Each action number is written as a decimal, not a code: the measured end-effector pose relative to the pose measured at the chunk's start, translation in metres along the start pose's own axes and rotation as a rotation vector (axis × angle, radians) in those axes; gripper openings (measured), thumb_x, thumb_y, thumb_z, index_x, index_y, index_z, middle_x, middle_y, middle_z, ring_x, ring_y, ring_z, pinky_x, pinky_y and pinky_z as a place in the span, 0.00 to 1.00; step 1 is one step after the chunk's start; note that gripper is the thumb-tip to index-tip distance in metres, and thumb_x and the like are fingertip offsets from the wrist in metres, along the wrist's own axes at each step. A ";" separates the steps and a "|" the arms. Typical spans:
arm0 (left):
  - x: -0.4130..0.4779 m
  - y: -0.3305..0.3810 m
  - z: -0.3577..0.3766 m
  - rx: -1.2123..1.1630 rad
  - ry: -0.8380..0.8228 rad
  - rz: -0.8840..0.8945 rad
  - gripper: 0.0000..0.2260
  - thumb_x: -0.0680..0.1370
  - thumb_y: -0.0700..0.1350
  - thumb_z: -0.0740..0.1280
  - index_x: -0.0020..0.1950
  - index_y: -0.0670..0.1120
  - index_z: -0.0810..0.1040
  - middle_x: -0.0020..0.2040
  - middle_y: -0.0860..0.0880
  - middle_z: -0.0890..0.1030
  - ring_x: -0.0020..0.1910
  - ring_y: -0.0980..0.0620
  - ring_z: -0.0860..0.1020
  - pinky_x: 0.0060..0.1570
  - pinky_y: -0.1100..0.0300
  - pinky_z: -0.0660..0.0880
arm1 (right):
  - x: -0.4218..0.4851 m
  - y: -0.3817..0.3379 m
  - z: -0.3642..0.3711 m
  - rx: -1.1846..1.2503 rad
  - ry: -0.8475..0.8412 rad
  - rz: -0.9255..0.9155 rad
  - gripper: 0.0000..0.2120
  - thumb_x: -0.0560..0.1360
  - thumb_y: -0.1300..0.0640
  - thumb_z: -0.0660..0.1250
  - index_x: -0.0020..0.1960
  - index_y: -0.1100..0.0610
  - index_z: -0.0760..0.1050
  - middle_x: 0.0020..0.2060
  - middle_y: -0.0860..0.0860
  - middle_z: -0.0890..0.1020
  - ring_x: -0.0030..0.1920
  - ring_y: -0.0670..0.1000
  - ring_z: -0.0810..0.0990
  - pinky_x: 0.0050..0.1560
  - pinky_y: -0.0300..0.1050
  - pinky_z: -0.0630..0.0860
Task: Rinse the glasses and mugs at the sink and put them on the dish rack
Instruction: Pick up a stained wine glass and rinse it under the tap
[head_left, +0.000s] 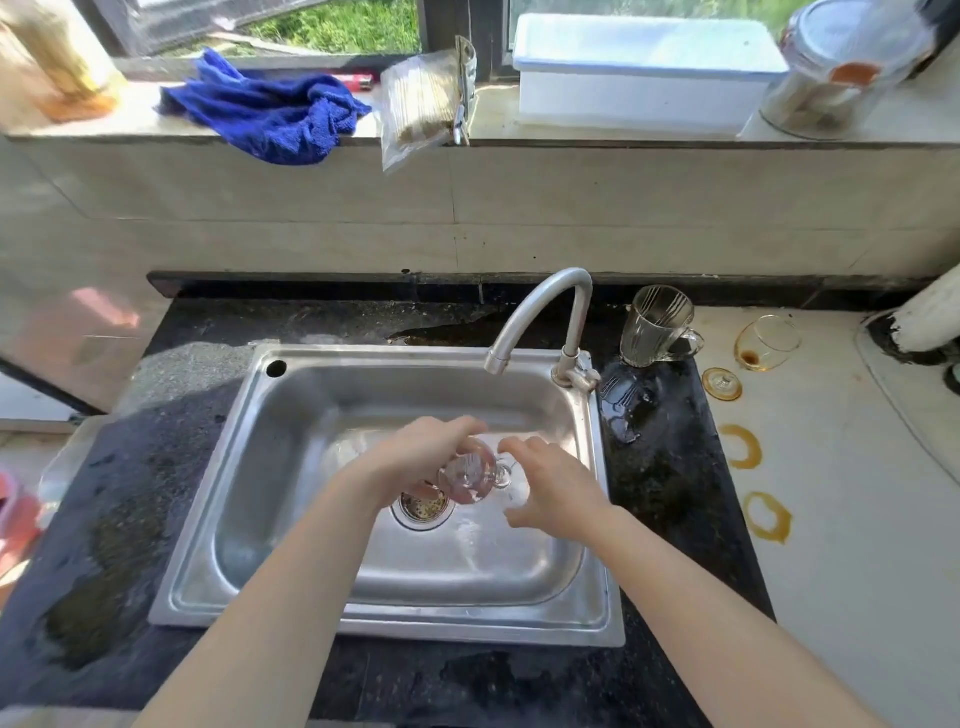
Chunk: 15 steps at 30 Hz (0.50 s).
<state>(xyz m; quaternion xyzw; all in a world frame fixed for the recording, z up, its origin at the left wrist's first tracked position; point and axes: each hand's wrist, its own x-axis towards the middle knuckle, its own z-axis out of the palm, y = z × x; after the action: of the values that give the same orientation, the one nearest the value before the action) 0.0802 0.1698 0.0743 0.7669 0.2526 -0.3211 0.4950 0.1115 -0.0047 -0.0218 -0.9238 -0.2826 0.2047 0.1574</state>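
Note:
Over the steel sink my left hand grips a clear stemmed glass by its bowl, tipped sideways above the drain. My right hand curls around the glass's foot on the right side. The faucet arches above; I see no clear stream of water. A clear glass mug with a handle stands on the dark counter right of the faucet. A stemmed glass with brown dregs lies on its side on the pale counter further right. No dish rack is in view.
Brown ring stains mark the pale counter at right. A blue cloth, a plastic bag, a white tub and a jar sit on the window ledge. The dark counter around the sink is wet in patches.

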 end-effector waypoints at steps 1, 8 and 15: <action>-0.005 0.001 -0.002 -0.026 0.036 0.049 0.17 0.76 0.60 0.62 0.50 0.49 0.81 0.44 0.50 0.84 0.36 0.52 0.82 0.53 0.53 0.74 | -0.003 0.000 0.000 0.087 -0.005 0.036 0.35 0.65 0.48 0.74 0.68 0.47 0.64 0.58 0.50 0.75 0.55 0.54 0.75 0.52 0.49 0.74; -0.036 0.001 -0.005 -0.238 0.043 0.356 0.13 0.78 0.58 0.63 0.53 0.55 0.83 0.50 0.56 0.85 0.54 0.58 0.80 0.55 0.56 0.74 | -0.030 -0.018 -0.012 0.499 0.062 0.152 0.25 0.64 0.51 0.79 0.56 0.44 0.71 0.44 0.37 0.75 0.47 0.42 0.74 0.47 0.35 0.73; -0.042 -0.005 -0.011 -0.137 0.115 0.453 0.10 0.78 0.54 0.65 0.48 0.53 0.84 0.47 0.61 0.82 0.49 0.62 0.76 0.48 0.60 0.68 | -0.053 -0.051 0.000 0.514 0.244 0.298 0.33 0.63 0.47 0.77 0.64 0.40 0.67 0.56 0.43 0.76 0.56 0.48 0.76 0.57 0.47 0.76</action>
<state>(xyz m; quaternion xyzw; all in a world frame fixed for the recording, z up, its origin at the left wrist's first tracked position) 0.0511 0.1787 0.1061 0.7857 0.1229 -0.1399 0.5899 0.0478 0.0047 0.0147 -0.9027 -0.0622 0.1777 0.3869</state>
